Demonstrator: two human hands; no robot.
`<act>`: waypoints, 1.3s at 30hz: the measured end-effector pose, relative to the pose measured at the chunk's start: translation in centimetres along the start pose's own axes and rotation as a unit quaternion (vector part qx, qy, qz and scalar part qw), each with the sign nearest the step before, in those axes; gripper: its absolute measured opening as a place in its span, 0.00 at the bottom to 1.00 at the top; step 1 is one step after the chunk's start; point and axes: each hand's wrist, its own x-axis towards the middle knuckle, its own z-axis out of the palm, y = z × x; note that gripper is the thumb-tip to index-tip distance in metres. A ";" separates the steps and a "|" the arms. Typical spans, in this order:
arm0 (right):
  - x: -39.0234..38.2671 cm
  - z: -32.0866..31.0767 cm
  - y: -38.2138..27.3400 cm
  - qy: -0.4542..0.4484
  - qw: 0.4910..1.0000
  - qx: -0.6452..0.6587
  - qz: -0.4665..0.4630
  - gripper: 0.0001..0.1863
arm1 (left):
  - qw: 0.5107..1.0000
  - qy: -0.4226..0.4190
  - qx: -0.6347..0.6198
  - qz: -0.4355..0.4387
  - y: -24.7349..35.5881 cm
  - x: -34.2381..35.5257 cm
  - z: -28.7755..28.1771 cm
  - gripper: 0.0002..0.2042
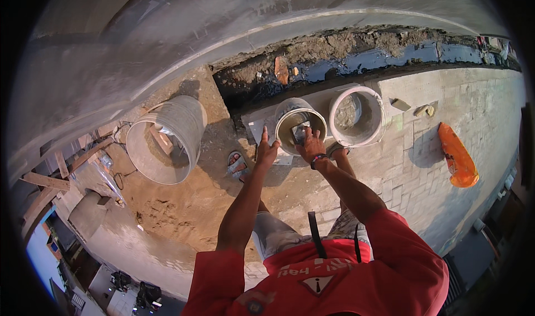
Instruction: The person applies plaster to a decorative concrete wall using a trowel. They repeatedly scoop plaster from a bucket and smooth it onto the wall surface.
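My left hand is just left of the middle bucket, with its index finger stretched out and its thumb apart, holding nothing. Over that bucket's mouth, my right hand reaches in, a dark band round its wrist. Its fingers are at a squarish grey and whitish piece inside; what kind of thing it is I cannot make out. Close on the right stands a pale bucket with wet grey mix in it.
A large tilted drum with a brick-like block inside lies at left by sand. Beyond the buckets runs a ditch with dark water below a grey wall. An orange bag and small stone pieces lie on paving at right.
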 end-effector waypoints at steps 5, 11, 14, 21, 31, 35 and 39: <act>4.2 4.1 -0.1 0.066 0.994 0.001 0.087 0.39 | 0.967 -0.061 -0.231 -0.087 -3.0 -6.2 -4.8 0.33; 6.8 7.5 -0.4 0.084 0.983 -0.029 0.158 0.40 | 0.973 0.040 -0.217 -0.069 -3.1 -14.0 -11.6 0.25; 6.5 7.3 -1.2 0.078 0.981 -0.022 0.176 0.40 | 0.972 0.056 -0.227 -0.038 -1.0 -15.7 -16.3 0.22; -1.9 1.8 -5.2 0.199 0.969 0.112 0.093 0.31 | 0.982 0.027 -0.172 0.079 5.9 -15.9 -31.9 0.20; -11.3 -8.0 -6.2 0.241 0.961 0.118 0.070 0.34 | 0.906 0.247 0.091 0.331 32.3 -18.7 -57.2 0.22; -16.5 -12.7 -6.5 0.361 0.914 0.183 0.041 0.37 | 0.705 0.441 0.261 0.490 46.4 -20.9 -61.7 0.23; -19.0 -10.2 5.0 0.412 0.866 0.150 0.242 0.32 | 0.489 0.641 0.267 0.529 58.6 -21.5 -64.1 0.29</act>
